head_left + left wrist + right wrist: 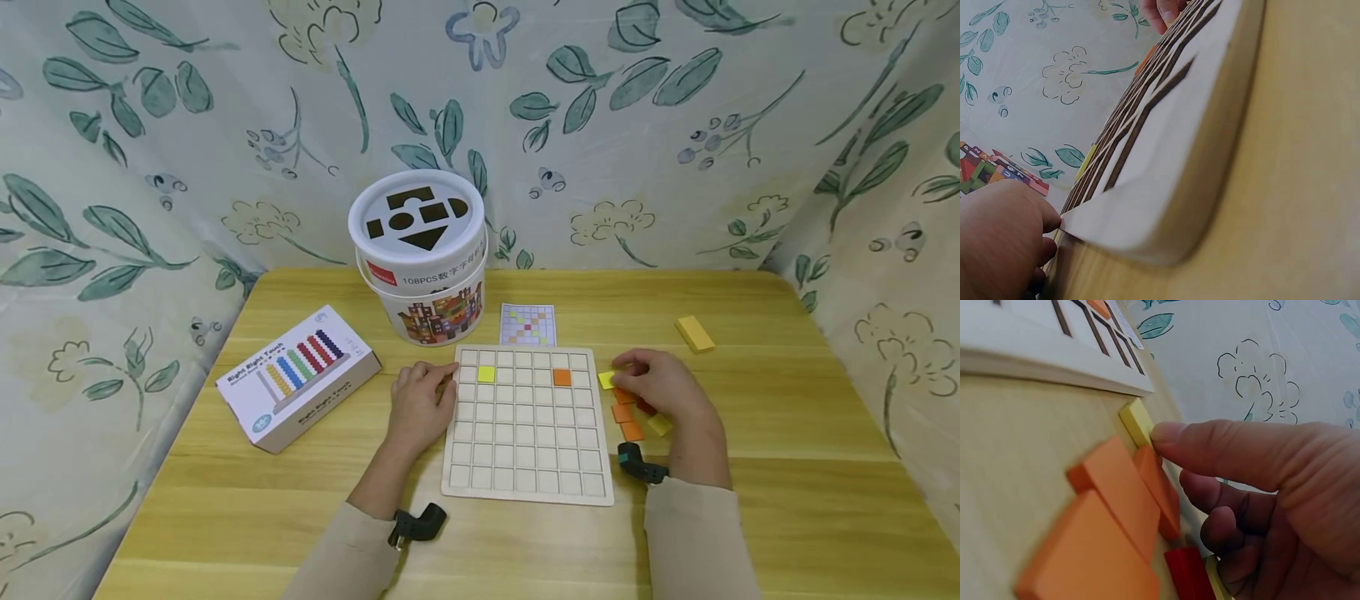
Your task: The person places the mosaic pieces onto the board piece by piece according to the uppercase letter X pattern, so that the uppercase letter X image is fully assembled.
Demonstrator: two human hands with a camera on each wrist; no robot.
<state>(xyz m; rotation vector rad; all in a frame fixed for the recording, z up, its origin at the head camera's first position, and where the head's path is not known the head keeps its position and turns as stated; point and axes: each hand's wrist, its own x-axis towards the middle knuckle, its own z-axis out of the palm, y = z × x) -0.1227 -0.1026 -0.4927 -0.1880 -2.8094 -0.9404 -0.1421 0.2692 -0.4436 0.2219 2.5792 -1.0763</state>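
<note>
A pale wooden grid board [527, 435] lies on the table, with a yellow tile [486, 374] and an orange tile [562, 377] set in its upper rows. At its upper left edge, my left hand [423, 400] holds the rim with the fingertips; the other fingers curl beside it. My right hand [663, 383] pinches another yellow tile [1137, 423] just right of the board, the thumb on its end and the index finger mostly hidden. Below that hand lie several loose orange tiles [1116, 500], a red tile [1189, 574] and a further yellow tile [660, 425].
Behind the board sits a small pattern card [528, 325], with a lidded white bucket [420, 258] to its left. A white toy box [300, 379] lies at the left. A yellow block [695, 334] rests at the right rear. A patterned curtain [525, 142] hangs behind the table.
</note>
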